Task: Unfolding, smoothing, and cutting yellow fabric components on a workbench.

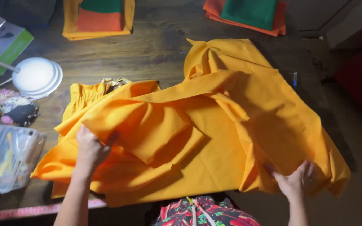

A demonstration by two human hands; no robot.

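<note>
From my seat I see the left hand point(89, 148) at lower left of the frame, fingers closed on a folded edge of the yellow-orange fabric point(214, 138). The right hand point(295, 180) sits at lower right, fingers pinching the cloth's near right edge. The fabric fills the middle of the frame, spread over the dark wooden table point(156, 50). It is plain, matte, saturated yellow-orange, rumpled in broad loose folds, with one flap doubled over near the left hand and a gathered, puckered strip at its left end. Its far corner rises in a crumpled peak toward upper centre, and its right side hangs off the table edge.

A pink measuring tape point(34, 210) lies along the near edge at lower left. Left of the cloth sits a clear plastic box point(9, 157), then a white lamp base point(36, 76) farther up. At the top lie two stacks of folded cloth: yellow, orange and green point(99, 19) at upper left, orange and green point(248, 14) at upper right.
</note>
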